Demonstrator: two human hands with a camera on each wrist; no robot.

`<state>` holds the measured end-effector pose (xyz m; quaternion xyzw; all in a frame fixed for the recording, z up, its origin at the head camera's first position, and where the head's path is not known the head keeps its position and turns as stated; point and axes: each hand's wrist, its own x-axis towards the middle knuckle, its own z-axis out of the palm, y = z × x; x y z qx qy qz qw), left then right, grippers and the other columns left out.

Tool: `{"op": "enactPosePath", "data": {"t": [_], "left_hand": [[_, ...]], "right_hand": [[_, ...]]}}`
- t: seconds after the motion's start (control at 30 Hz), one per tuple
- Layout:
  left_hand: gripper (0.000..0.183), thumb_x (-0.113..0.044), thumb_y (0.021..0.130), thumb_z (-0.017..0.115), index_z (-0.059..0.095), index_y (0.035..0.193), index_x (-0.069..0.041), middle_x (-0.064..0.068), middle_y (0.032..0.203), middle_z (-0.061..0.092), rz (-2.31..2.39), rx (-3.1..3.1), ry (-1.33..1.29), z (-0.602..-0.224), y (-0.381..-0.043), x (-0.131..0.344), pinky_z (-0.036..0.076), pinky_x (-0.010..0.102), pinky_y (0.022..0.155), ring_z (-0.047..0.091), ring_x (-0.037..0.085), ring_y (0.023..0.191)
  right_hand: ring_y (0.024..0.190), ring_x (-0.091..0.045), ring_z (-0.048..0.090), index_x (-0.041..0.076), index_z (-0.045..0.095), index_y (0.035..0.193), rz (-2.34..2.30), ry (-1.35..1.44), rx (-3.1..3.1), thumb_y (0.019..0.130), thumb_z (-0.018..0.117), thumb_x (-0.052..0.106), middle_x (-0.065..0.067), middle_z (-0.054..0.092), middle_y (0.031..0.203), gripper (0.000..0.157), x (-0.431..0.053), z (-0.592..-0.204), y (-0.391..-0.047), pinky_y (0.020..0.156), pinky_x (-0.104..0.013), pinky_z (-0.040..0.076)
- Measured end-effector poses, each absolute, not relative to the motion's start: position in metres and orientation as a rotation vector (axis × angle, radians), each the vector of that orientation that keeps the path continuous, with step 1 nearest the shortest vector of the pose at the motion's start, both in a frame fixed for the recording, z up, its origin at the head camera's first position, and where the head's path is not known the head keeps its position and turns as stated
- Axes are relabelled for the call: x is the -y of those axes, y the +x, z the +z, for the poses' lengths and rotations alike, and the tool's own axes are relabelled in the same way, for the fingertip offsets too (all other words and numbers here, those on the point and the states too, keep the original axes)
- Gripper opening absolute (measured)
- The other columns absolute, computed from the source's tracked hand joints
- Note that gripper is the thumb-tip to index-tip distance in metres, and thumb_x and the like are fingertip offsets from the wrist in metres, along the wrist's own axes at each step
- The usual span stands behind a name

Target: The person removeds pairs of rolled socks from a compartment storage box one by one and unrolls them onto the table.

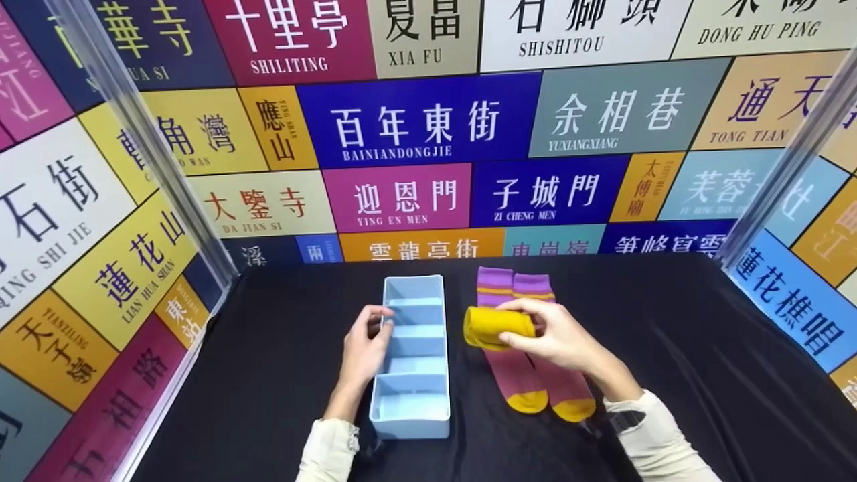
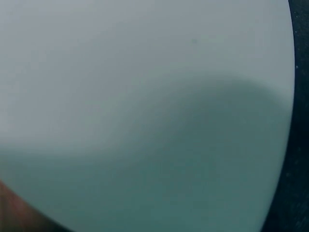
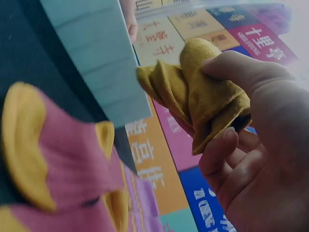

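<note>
My right hand (image 1: 559, 335) grips a folded bundle of yellow socks (image 1: 492, 327) between thumb and fingers. In the right wrist view the yellow bundle (image 3: 195, 92) shows its folds, and the thumb lies along one side. Below it, a pair of pink socks (image 1: 515, 375) with yellow toes and purple striped cuffs lies flat on the table. My left hand (image 1: 367, 345) holds the left wall of a light blue divided storage box (image 1: 410, 428), fingers bent at its rim. The box's compartments hold nothing. Blurred pale box wall (image 2: 145, 58) fills the left wrist view.
A black cloth (image 1: 281, 402) covers the table under the box and the pink socks. Behind and at both sides stand panels of colourful place-name signs (image 1: 428, 124), with clear corner strips (image 1: 171, 161) between them.
</note>
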<state>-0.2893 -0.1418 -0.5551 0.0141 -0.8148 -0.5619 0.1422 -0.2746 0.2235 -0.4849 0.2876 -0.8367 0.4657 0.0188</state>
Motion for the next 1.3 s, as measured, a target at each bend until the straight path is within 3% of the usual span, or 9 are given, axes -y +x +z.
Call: {"op": "enactPosePath", "data": {"t": [0.27, 0.53, 0.7, 1.07, 1.3], "left_hand": [[0.017, -0.018, 0.100, 0.071, 0.074, 0.114, -0.026, 0.002, 0.121, 0.078, -1.625, 2.347, 0.032, -0.555, -0.289, 0.142, 0.054, 0.038, 0.093, 0.076, 0.018, 0.106], [0.017, -0.017, 0.100, 0.071, 0.074, 0.116, -0.023, 0.003, 0.122, 0.078, -1.618, 2.350, 0.026, -0.555, -0.289, 0.144, 0.054, 0.039, 0.095, 0.076, 0.019, 0.109], [0.019, -0.016, 0.100, 0.070, 0.074, 0.117, -0.023, 0.005, 0.121, 0.078, -1.625, 2.345, 0.026, -0.554, -0.288, 0.144, 0.054, 0.038, 0.093, 0.076, 0.018, 0.106], [0.020, -0.015, 0.099, 0.071, 0.074, 0.118, -0.022, 0.007, 0.121, 0.078, -1.621, 2.347, 0.014, -0.552, -0.286, 0.143, 0.054, 0.039, 0.093, 0.075, 0.018, 0.104], [0.019, -0.013, 0.099, 0.072, 0.075, 0.117, -0.019, 0.005, 0.118, 0.078, -1.539, 2.362, -0.025, -0.549, -0.285, 0.142, 0.055, 0.037, 0.089, 0.075, 0.016, 0.099]], "right_hand": [[0.092, -0.022, 0.076, 0.025, 0.073, 0.134, 1.538, 0.804, 2.614, 0.094, 0.086, 0.025, -0.001, 0.077, 0.116, 0.042, -0.263, -0.494, -0.277, 0.081, -0.029, 0.064], [0.089, -0.022, 0.076, 0.008, 0.066, 0.129, 1.605, 0.784, 2.586, 0.092, 0.086, 0.012, -0.014, 0.073, 0.113, 0.043, -0.300, -0.507, -0.281, 0.080, -0.026, 0.063], [0.089, -0.023, 0.076, 0.008, 0.067, 0.128, 1.645, 0.739, 2.609, 0.094, 0.084, 0.011, -0.015, 0.074, 0.108, 0.038, -0.322, -0.508, -0.283, 0.079, -0.027, 0.063], [0.096, -0.023, 0.075, 0.009, 0.065, 0.131, 1.618, 0.573, 2.704, 0.099, 0.079, 0.016, -0.015, 0.074, 0.117, 0.036, -0.367, -0.516, -0.282, 0.084, -0.026, 0.061], [0.094, -0.022, 0.070, 0.014, 0.070, 0.130, 1.423, 0.522, 2.835, 0.098, 0.082, 0.029, -0.010, 0.075, 0.114, 0.037, -0.377, -0.525, -0.282, 0.080, -0.026, 0.059]]}}
